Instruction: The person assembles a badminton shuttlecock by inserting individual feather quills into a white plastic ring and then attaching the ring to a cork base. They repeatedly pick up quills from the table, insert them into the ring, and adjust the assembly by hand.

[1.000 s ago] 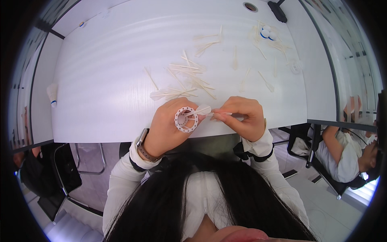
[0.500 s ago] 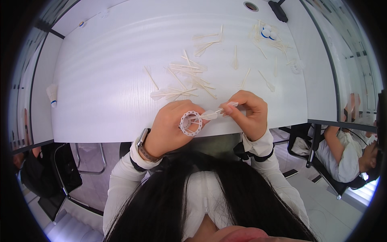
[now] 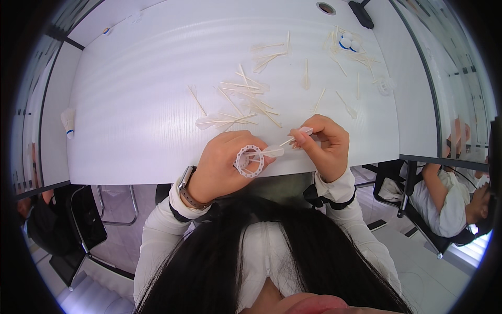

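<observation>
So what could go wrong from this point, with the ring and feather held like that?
1. The left hand holds the white ring out over the table edge; a slip could drop it to the floor.
2. The right hand pinches the thin feather by its tip, so pushing it into the ring might bend or snap it.

Ring [image 3: 249,161] left of feather [image 3: 293,138], both over table [image 3: 130,120] edge.
</observation>
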A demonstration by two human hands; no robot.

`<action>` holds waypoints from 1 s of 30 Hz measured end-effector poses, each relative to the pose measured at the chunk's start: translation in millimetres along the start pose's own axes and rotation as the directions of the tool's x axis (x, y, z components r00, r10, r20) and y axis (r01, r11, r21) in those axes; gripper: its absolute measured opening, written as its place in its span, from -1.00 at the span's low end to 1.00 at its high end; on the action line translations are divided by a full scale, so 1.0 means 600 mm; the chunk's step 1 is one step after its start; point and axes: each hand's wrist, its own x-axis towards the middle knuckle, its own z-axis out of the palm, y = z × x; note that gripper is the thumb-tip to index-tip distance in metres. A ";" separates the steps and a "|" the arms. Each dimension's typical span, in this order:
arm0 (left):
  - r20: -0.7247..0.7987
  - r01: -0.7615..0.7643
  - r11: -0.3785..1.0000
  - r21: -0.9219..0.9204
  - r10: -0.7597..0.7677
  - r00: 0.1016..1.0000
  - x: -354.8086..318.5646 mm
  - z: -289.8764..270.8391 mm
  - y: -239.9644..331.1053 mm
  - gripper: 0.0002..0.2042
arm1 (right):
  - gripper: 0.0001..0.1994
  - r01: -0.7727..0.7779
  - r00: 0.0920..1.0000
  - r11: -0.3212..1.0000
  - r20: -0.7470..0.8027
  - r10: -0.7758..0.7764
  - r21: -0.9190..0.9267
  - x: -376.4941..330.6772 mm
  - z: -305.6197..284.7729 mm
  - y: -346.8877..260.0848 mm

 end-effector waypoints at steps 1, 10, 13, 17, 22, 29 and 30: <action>-0.001 -0.005 1.000 0.001 0.005 1.000 0.000 0.001 0.000 -0.82 | -0.94 0.000 1.000 1.000 0.001 0.000 -0.003 0.000 -0.001 0.000; 0.001 -0.017 1.000 -0.017 0.017 1.000 0.002 -0.001 -0.002 -0.83 | -0.95 0.001 0.999 0.999 0.037 -0.003 0.052 0.000 -0.001 -0.001; 0.013 0.008 1.000 -0.004 -0.008 1.000 0.002 -0.004 0.002 -0.86 | -0.93 0.021 0.998 0.999 0.061 -0.022 0.027 0.001 -0.002 0.000; 0.026 0.031 1.000 0.000 -0.031 0.999 0.002 -0.005 0.004 -0.88 | -0.92 0.046 0.993 0.999 0.112 -0.045 -0.009 0.001 -0.004 0.001; -0.015 0.015 1.000 -0.014 -0.015 1.000 0.003 -0.007 0.002 -0.85 | -0.91 0.104 0.989 0.994 0.108 -0.099 -0.039 0.001 -0.005 0.005; -0.082 0.062 0.996 -0.058 -0.067 0.994 0.000 -0.008 0.005 -0.74 | -0.92 0.156 0.970 0.987 -0.194 -0.145 0.040 -0.003 0.001 0.006; -0.103 0.046 0.994 -0.096 -0.056 0.993 0.000 -0.005 0.004 -0.70 | -0.91 0.167 0.968 0.986 -0.195 -0.160 0.023 -0.003 0.001 0.006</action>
